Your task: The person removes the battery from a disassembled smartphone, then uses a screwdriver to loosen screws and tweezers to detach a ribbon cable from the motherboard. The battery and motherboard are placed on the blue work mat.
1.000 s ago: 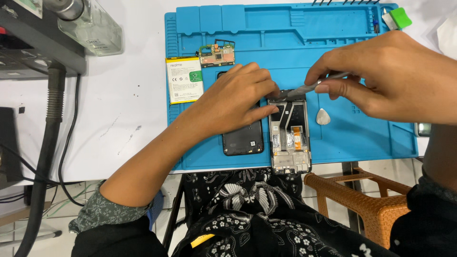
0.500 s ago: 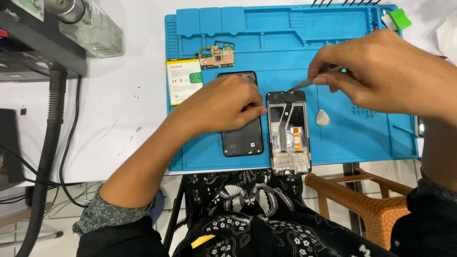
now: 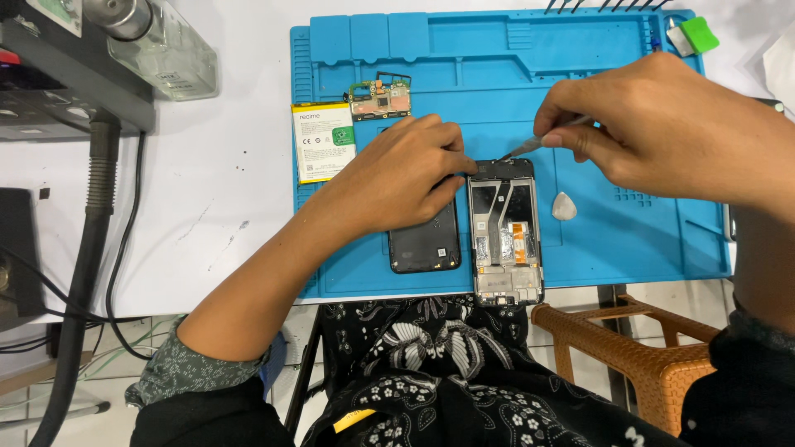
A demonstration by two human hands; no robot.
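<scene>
An opened phone frame [image 3: 503,232] lies upright on the blue work mat [image 3: 497,66], its lower end over the mat's front edge. My right hand [image 3: 654,124] grips thin metal tweezers [image 3: 538,142] whose tip touches the frame's top edge. My left hand [image 3: 406,170] rests fingers-down against the frame's upper left corner, partly covering a black back cover [image 3: 424,244] lying beside it.
A white and yellow battery [image 3: 321,141] and a small green circuit board [image 3: 379,99] lie on the mat's left part. A white pick [image 3: 564,206] sits right of the frame. A black hose [image 3: 79,273] and a wicker stool [image 3: 638,348] stand nearby.
My right hand has drawn the tweezers slightly up and right to the frame's top edge. My left hand slid from over the frame to its upper left corner.
</scene>
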